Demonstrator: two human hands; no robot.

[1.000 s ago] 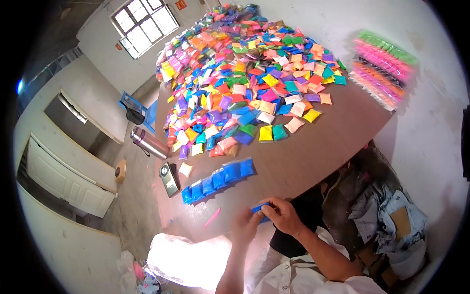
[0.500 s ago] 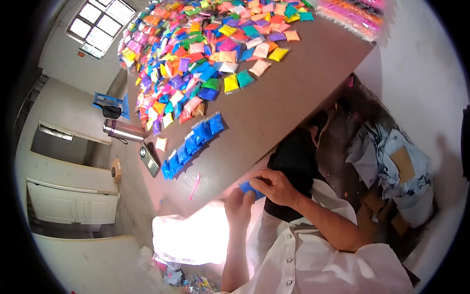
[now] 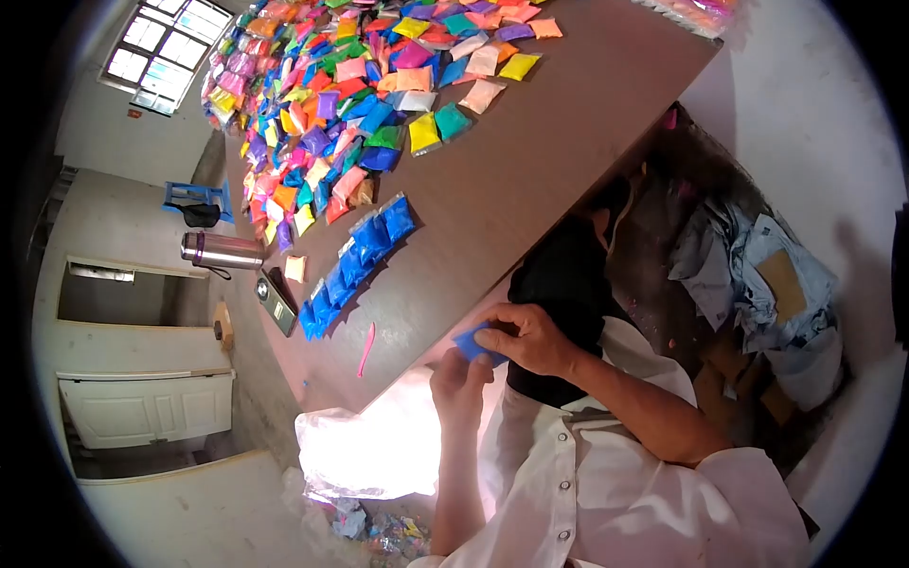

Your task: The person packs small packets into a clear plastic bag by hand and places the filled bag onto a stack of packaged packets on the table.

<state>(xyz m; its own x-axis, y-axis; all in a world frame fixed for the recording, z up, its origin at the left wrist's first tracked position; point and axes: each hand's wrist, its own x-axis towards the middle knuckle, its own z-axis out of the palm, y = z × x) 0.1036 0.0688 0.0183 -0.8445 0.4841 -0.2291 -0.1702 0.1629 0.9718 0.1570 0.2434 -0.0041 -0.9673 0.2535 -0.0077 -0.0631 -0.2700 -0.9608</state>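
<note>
Close to the table's front edge, a small blue packet (image 3: 468, 343) is held between both hands over my lap. My right hand (image 3: 532, 339) pinches its upper right side with thumb and fingers. My left hand (image 3: 458, 386) grips it from below, and part of the packet is hidden behind the fingers. On the table, a row of several blue packets (image 3: 356, 262) lies slanted, side by side. A pink plastic stick (image 3: 366, 349) rests between that row and the edge.
A large heap of colourful packets (image 3: 350, 104) covers the far side of the brown table (image 3: 530, 180). At the left edge are a steel thermos (image 3: 223, 251), a dark phone-like object (image 3: 276, 301) and a pale packet (image 3: 295, 270). Crumpled wrapping (image 3: 757, 275) lies at right; a bright plastic bag (image 3: 369, 445) is below.
The head view has shifted, so the tabletop things sit further up and left. Both hands are slightly higher in view, and more of the blue packet shows between them.
</note>
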